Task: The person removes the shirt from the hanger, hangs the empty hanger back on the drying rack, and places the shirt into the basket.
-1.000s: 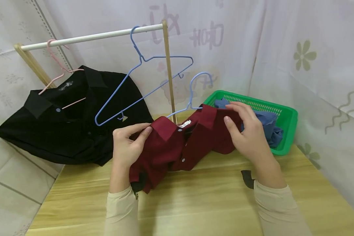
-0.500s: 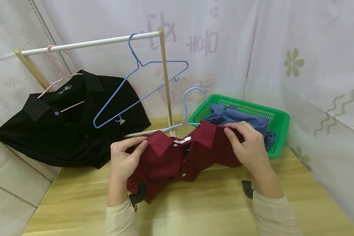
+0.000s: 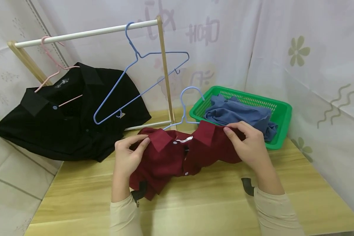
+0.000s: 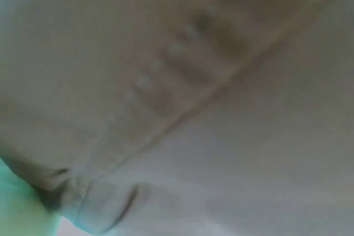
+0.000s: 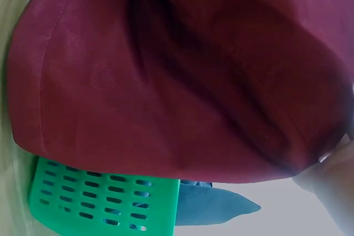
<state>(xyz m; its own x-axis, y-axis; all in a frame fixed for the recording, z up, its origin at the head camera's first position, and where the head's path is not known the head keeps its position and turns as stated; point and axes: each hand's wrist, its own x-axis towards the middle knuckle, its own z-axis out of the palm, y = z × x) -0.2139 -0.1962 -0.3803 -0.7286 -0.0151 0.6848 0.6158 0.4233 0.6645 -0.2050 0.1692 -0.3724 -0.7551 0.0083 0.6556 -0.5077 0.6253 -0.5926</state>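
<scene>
A dark red collared shirt (image 3: 165,157) hangs on a light blue hanger (image 3: 183,109), whose hook stands up above the collar. My left hand (image 3: 129,154) pinches the shirt's left shoulder between thumb and fingers, beside the collar. At the other shoulder, my right hand (image 3: 247,144) pinches the cloth the same way. The shirt front falls in folds down to the table. In the right wrist view the red shirt (image 5: 166,81) fills most of the picture, with part of the hand at the right edge. The left wrist view shows only blurred beige cloth (image 4: 166,103).
A rack with a white bar (image 3: 88,33) stands at the back left. From it hang a black shirt (image 3: 76,121) on a pink hanger (image 3: 51,55) and a bare blue hanger (image 3: 115,87). A green basket (image 3: 286,121) holding blue clothing (image 3: 238,111) stands back right on the wooden table (image 3: 206,203).
The red shirt on its hanger has come down toward the table and nearer, with both hands still holding its shoulders. More of the blue clothing and basket shows now.
</scene>
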